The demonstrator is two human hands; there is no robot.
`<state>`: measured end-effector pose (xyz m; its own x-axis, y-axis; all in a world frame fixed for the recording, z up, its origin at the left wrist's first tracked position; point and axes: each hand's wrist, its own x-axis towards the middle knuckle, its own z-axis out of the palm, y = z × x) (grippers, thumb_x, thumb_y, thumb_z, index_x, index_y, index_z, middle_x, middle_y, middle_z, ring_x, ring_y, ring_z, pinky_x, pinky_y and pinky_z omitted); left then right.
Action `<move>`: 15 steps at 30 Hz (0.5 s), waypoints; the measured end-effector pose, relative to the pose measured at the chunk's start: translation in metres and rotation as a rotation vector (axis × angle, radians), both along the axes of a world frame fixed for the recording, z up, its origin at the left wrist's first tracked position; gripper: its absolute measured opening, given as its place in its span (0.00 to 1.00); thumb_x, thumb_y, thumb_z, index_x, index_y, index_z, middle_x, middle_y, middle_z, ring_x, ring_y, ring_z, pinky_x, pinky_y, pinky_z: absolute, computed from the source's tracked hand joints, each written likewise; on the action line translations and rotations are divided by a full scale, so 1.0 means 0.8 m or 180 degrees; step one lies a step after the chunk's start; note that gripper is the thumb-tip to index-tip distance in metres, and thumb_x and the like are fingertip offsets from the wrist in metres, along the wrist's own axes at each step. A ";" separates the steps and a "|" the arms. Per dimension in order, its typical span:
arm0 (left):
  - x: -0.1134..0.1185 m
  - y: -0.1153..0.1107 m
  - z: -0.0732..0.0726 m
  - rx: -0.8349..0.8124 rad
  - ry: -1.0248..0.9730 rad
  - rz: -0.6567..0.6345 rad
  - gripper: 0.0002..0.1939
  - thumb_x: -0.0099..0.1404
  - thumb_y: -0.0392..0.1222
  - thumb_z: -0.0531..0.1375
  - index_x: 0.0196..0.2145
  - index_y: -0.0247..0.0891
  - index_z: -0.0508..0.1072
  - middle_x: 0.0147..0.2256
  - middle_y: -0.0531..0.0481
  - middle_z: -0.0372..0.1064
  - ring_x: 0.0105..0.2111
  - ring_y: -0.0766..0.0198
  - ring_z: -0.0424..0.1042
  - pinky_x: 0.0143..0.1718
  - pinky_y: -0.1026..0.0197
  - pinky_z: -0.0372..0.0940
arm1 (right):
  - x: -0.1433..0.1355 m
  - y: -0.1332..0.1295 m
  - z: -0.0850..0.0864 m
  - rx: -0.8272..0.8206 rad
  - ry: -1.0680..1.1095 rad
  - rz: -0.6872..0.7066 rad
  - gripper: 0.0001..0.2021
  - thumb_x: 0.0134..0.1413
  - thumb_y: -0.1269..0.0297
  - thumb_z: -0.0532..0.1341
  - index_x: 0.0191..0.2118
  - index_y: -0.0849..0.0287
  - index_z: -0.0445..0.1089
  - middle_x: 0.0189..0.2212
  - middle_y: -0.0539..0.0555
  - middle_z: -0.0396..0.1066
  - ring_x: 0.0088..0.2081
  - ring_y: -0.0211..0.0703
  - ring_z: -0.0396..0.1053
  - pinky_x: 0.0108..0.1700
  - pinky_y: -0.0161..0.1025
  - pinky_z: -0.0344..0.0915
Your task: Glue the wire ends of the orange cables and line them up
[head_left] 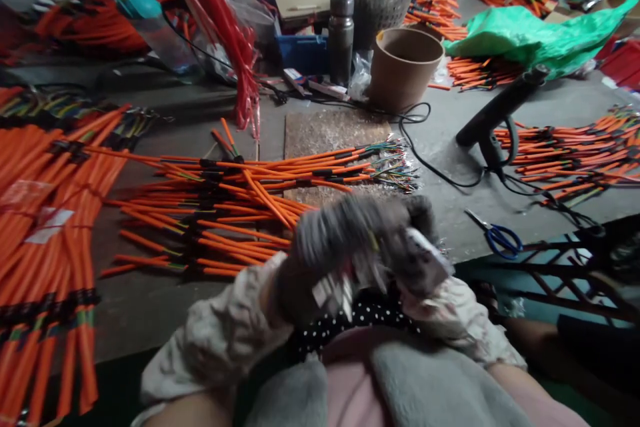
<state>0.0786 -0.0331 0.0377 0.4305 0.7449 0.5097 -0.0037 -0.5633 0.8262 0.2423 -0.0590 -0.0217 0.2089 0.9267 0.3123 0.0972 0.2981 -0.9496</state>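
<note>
My left hand (325,253), in a dark grey glove, is blurred by motion above the table's near edge, its fingers curled over toward the right. Against it sits my right hand (417,240), gloved too and closed. Small pale, shiny pieces (345,290) show below and between the hands; the blur hides what they are. Just beyond lies a spread of orange cables (250,220) with black-taped joints. Their thin stripped wire ends (400,170) point right, over a worn board (330,130).
Thick orange cable bundles (50,200) fill the left, with more cables (575,153) at right. A black heat gun (500,113) stands there, its cord trailing near blue-handled scissors (500,238). A brown bucket (405,70), dark bottle (341,40) and red strips (220,27) are farther back.
</note>
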 end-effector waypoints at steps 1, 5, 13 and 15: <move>0.001 -0.014 -0.009 0.0438 0.0124 -0.0182 0.11 0.75 0.47 0.60 0.43 0.41 0.80 0.41 0.45 0.82 0.40 0.56 0.82 0.41 0.56 0.80 | 0.008 -0.009 0.002 -0.0232 0.0174 0.0047 0.13 0.60 0.54 0.69 0.33 0.50 0.65 0.29 0.48 0.68 0.29 0.43 0.67 0.32 0.41 0.68; 0.008 -0.056 -0.050 0.1699 0.0650 -0.0376 0.09 0.73 0.35 0.59 0.44 0.36 0.80 0.34 0.45 0.81 0.31 0.59 0.80 0.26 0.61 0.73 | 0.033 -0.034 0.009 -0.1388 0.1262 0.0681 0.15 0.56 0.61 0.72 0.35 0.52 0.64 0.28 0.45 0.68 0.27 0.38 0.69 0.29 0.35 0.69; 0.023 -0.063 -0.072 0.1890 0.0524 -0.0396 0.09 0.72 0.36 0.59 0.41 0.37 0.80 0.31 0.44 0.78 0.30 0.60 0.78 0.28 0.58 0.77 | 0.047 -0.008 0.011 -0.1815 0.1151 0.1067 0.17 0.49 0.61 0.76 0.32 0.55 0.65 0.27 0.45 0.70 0.27 0.37 0.70 0.28 0.32 0.68; 0.024 -0.061 -0.072 0.1826 0.0566 -0.0495 0.10 0.73 0.36 0.58 0.42 0.36 0.80 0.30 0.45 0.78 0.28 0.60 0.78 0.27 0.57 0.77 | 0.049 -0.004 0.011 -0.1863 0.1056 0.1215 0.18 0.48 0.61 0.77 0.30 0.56 0.65 0.27 0.45 0.69 0.27 0.36 0.68 0.27 0.32 0.67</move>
<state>0.0979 -0.0820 -0.0197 0.6271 0.2952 0.7208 -0.0114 -0.9218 0.3875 0.2817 -0.0624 -0.0132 -0.1610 0.9481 -0.2740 -0.2285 -0.3059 -0.9242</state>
